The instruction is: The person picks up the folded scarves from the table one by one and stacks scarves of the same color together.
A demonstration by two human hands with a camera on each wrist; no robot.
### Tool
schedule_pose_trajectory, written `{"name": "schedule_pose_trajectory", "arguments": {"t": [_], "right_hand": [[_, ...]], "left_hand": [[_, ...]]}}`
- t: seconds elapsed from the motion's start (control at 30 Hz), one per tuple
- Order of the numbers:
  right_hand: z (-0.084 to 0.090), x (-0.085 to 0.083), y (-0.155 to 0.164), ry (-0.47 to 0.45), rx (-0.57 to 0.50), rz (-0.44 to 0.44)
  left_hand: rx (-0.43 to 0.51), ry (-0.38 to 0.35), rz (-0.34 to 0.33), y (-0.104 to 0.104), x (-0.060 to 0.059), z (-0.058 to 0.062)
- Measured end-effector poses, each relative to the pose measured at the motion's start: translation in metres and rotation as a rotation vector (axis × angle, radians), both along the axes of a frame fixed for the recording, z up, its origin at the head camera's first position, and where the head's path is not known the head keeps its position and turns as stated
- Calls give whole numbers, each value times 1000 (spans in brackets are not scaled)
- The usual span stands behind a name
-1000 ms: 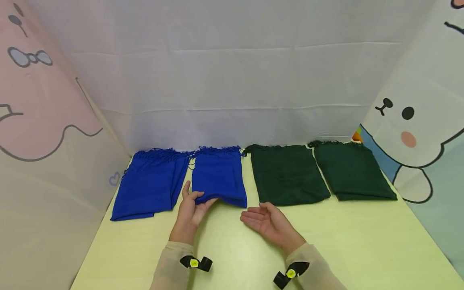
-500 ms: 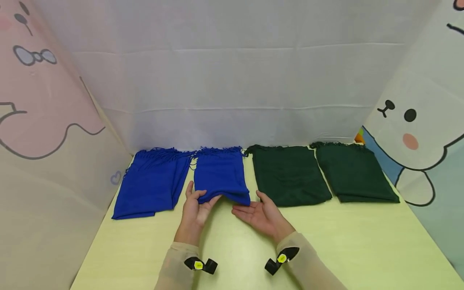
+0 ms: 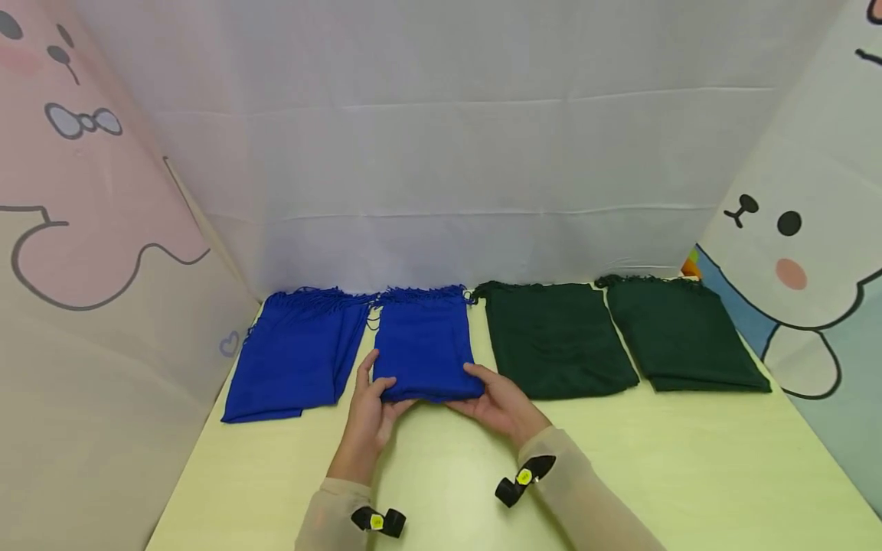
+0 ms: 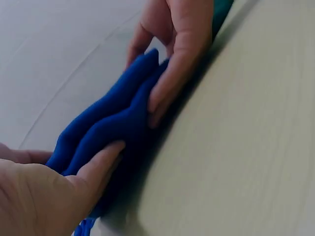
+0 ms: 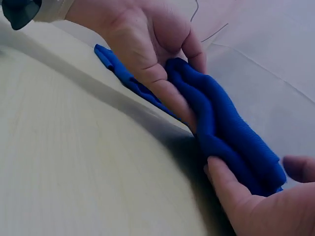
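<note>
A folded blue fringed scarf [image 3: 423, 344] lies left of the table's middle, its fringe toward the back wall. My left hand [image 3: 370, 421] grips its near left corner, thumb on top and fingers underneath. At the near right corner my right hand [image 3: 506, 405] pinches it the same way. Both wrist views show the near edge of the blue scarf [image 4: 106, 115] raised off the table, its thick folded layers between thumbs and fingers. In the right wrist view the fingers of both hands reach under the scarf [image 5: 231, 135].
Another folded blue scarf [image 3: 289, 360] lies to the left. Two folded dark green scarves [image 3: 558, 340] lie to the right, the farther one [image 3: 682, 333] near the right wall. Light curtains enclose the pale table [image 3: 620, 467] at the back and sides.
My right hand has moved left and forward from beside the blue scarf and now holds its near right corner. My left hand keeps its hold on the left corner.
</note>
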State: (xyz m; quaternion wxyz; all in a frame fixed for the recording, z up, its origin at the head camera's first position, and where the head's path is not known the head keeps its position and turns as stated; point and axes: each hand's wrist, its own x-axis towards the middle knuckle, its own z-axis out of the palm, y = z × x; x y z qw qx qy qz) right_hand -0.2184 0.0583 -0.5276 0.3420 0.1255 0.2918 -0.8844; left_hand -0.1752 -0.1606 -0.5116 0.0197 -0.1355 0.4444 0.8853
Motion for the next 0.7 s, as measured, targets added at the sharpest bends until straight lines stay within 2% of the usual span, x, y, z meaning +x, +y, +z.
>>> {"name": "schedule_pose_trajectory", "arguments": {"t": [0.17,0.47,0.7], "right_hand": [[-2,1,-2,10,70,-15],[-2,4,-6,105,234,-37],[-1,10,-5,120,303,-41]], "left_hand": [[-227,-5,-93,-11,2,-7],[-377,-25,-183,-22,4,-7],[-527,-54,-207,-24,8,-5]]}}
